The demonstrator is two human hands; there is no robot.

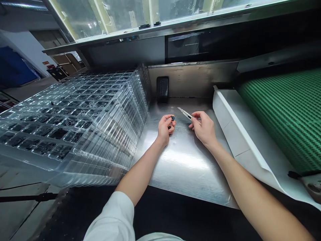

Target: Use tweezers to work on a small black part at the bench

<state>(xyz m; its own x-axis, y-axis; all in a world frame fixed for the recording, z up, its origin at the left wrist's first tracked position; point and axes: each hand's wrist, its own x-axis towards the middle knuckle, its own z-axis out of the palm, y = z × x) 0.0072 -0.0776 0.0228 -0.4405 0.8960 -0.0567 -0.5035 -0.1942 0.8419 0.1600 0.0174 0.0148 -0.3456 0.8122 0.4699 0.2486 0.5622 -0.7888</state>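
Over the metal tabletop (173, 160), my left hand (165, 129) is closed on a small round black part (173, 118), pinched between thumb and fingertips. Another dark bit shows between the lower fingers, too small to make out. My right hand (204, 125) grips a slim utility knife (187, 114). Its thin blade points up and left, apart from the black part. Left of my hands, a tall stack of clear plastic trays (132, 117) stands on the table; the top tray's pockets hold several similar round black parts (71, 123).
To the right, a white guard (233, 134) with a raised lip runs beside a green conveyor belt (291, 110). A black slotted piece (163, 87) stands against the metal back wall (193, 78). Above hangs a framed transparent panel (125, 16).
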